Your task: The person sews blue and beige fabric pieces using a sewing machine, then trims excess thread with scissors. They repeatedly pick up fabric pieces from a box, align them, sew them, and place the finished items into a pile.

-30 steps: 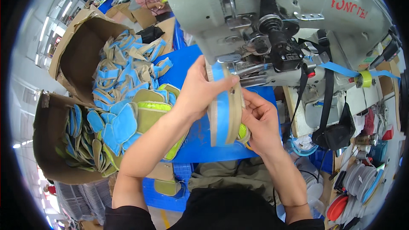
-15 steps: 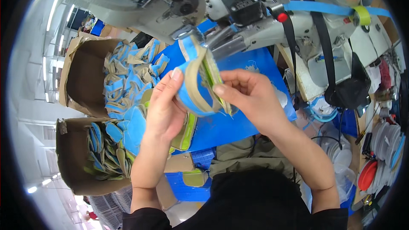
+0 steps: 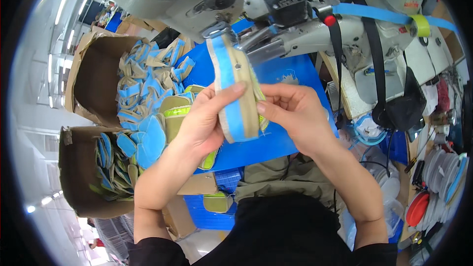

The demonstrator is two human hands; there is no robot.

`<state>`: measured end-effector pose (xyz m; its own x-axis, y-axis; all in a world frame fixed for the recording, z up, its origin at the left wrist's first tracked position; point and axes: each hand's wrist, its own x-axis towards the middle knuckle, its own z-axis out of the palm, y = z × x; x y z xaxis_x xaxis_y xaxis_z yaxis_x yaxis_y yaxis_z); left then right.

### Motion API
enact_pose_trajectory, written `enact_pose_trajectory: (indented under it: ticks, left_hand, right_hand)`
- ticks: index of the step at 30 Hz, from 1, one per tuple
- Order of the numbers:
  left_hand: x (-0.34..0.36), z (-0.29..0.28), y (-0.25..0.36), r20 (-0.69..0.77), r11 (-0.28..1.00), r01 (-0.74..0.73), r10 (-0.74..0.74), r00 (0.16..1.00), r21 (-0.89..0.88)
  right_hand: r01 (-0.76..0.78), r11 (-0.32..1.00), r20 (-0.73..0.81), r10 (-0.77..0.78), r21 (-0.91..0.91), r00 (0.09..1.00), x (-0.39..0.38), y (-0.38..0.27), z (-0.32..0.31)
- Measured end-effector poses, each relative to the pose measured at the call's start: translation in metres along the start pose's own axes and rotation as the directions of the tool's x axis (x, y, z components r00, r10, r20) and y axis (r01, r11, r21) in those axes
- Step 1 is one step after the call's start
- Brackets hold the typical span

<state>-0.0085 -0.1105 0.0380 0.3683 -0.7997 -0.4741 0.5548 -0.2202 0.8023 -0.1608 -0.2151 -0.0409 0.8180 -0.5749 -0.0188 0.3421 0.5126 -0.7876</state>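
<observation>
A blue and beige fabric strip with a small round eyelet hangs from the head of a sewing machine, with its upper end at the machine's foot. My left hand grips the strip's left side, thumb flat on the front and fingers behind. On the other side, my right hand pinches the bright green edging along the strip's right edge between thumb and fingers. Part of the green piece is hidden behind the strip. Loose threads stick out at its lower end.
A blue work surface lies below. At left, one cardboard box is beside a heap of blue-beige strips; another box holds blue and green pads. Black straps and a blue tape hang at right.
The strip was curled with its green inner side showing; now it is straighter, its blue-beige face and eyelet turned to me. My left thumb has moved right onto its front.
</observation>
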Motion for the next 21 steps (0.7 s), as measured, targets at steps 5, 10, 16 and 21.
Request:
enact_pose_trajectory:
  ticks: [5, 10, 16, 21]
  left_hand:
    - [0.012, 0.006, -0.003, -0.014, 0.998, -0.036, 0.036, 0.999, 0.056]
    - [0.013, 0.006, -0.003, -0.007, 0.999, -0.041, 0.041, 0.999, 0.005]
    - [0.017, 0.001, 0.005, 0.000, 1.000, -0.024, 0.024, 1.000, 0.011]
    - [0.032, -0.004, 0.016, 0.022, 0.999, -0.038, 0.037, 0.999, 0.013]
  right_hand:
    - [0.020, 0.999, 0.010, -0.021, 0.032, 1.000, -0.007, 0.000, -0.003]
    - [0.025, 0.999, -0.003, -0.025, 0.024, 1.000, -0.010, -0.001, 0.000]
    - [0.043, 0.999, 0.014, -0.043, -0.007, 0.999, -0.004, -0.002, 0.003]
    - [0.061, 0.998, 0.000, -0.061, 0.026, 0.998, 0.013, -0.002, 0.007]
